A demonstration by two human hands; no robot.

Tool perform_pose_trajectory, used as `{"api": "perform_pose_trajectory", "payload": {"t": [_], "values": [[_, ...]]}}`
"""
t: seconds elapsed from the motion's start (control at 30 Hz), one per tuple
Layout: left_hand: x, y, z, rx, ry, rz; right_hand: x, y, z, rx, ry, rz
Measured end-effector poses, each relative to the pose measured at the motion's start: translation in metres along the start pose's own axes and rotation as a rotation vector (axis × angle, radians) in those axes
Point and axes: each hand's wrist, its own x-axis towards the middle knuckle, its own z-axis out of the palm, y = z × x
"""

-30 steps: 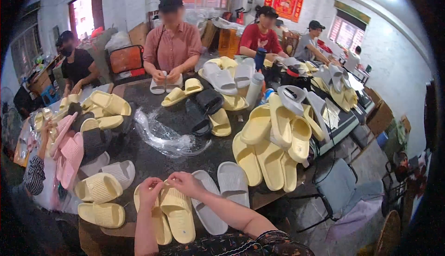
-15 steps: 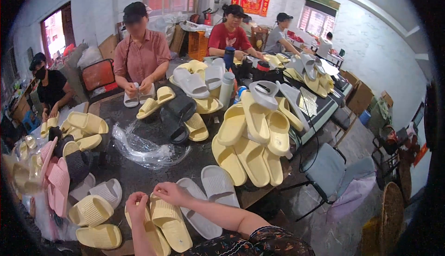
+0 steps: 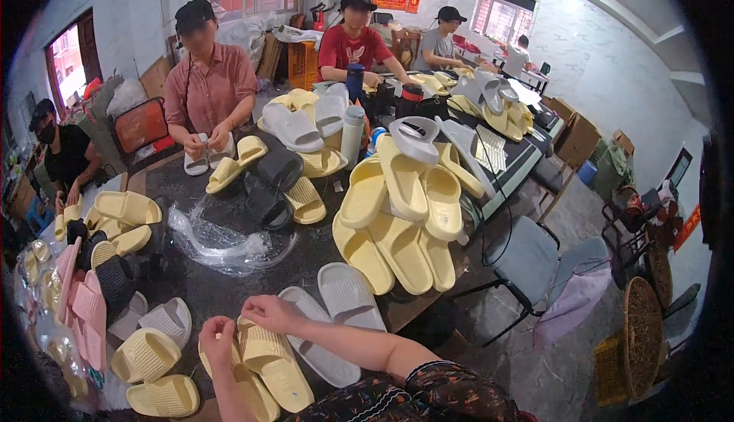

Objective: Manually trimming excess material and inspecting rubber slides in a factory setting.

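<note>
At the near edge of the dark table (image 3: 229, 292) our left hand (image 3: 216, 339) and right hand (image 3: 269, 313) sit close together, fingers curled onto a pair of yellow slippers (image 3: 264, 361); we cannot tell how firmly they grip. Just right of them lie two grey slippers (image 3: 336, 315). To the left are more yellow slippers (image 3: 149, 372) and pink ones (image 3: 80, 307). Further out sits crumpled clear plastic (image 3: 222, 242) and a big heap of yellow slippers (image 3: 405, 223). Across the table a person in a pink shirt (image 3: 210, 93) handles a white slipper (image 3: 197, 163).
</note>
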Motion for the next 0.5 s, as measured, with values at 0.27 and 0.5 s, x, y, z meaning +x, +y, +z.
{"api": "perform_pose_trajectory", "payload": {"t": [0.27,0.5], "values": [[-0.002,0.007,0.001,0.049,-0.037,-0.012,-0.001,0.000,0.000,-0.008,0.001,-0.038],[-0.002,0.006,0.002,-0.029,-0.030,-0.065,0.000,0.009,0.005,0.052,-0.011,0.029]]}}
